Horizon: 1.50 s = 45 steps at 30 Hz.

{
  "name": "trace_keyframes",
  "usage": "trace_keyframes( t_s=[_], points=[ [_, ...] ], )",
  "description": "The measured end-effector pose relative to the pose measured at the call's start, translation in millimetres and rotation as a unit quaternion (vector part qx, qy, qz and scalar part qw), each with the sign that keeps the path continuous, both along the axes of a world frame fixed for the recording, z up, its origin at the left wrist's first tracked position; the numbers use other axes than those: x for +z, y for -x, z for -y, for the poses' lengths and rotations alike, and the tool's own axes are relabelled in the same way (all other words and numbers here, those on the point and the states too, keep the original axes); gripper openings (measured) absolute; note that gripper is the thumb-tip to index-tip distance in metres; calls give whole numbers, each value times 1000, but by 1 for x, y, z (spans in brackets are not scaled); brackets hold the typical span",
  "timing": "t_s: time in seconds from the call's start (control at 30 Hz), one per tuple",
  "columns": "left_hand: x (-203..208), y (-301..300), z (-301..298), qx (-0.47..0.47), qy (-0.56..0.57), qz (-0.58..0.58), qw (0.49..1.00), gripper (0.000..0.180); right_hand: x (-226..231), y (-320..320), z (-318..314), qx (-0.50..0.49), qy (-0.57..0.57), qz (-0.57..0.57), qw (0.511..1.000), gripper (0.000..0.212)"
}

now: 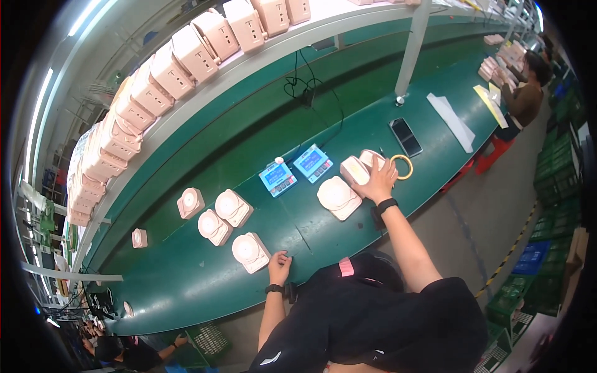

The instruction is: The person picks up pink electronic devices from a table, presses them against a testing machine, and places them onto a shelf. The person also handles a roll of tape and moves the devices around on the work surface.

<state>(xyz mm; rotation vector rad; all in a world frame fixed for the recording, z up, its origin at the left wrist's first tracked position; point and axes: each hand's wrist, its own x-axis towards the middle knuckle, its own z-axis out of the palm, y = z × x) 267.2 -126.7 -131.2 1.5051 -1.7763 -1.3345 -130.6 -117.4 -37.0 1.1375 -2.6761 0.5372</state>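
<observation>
Right hand (378,181) touches a box (354,170); left hand (280,268) curls by the surface (283,227)'s near edge. I cannot tell either grip.

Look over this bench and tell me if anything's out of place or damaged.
One thing: the black cable is bunched in a loose tangle beyond the blue devices, which looks untidy. The pink units on the bench are loosely spread, but no damage or spill shows.
</observation>
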Motion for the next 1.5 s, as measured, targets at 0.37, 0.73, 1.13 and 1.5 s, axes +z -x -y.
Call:
trace_keyframes(
  t_s=[0.37,0.73,1.13,1.5],
  points=[
    [5,2,-1,45,-32,41,998,26,27,35,29,100,-153,132,974,98],
    [108,-40,29,34,19,133,990,38,-3,195,97,169,100,552,810,84],
    [146,-163,209,35,64,598,798,42,75,251,310,-20,-164,27,986,94],
    [61,-92,363,-16,147,526,837,59,-3,217,379,217,-19,236,947,71]
  ],
)
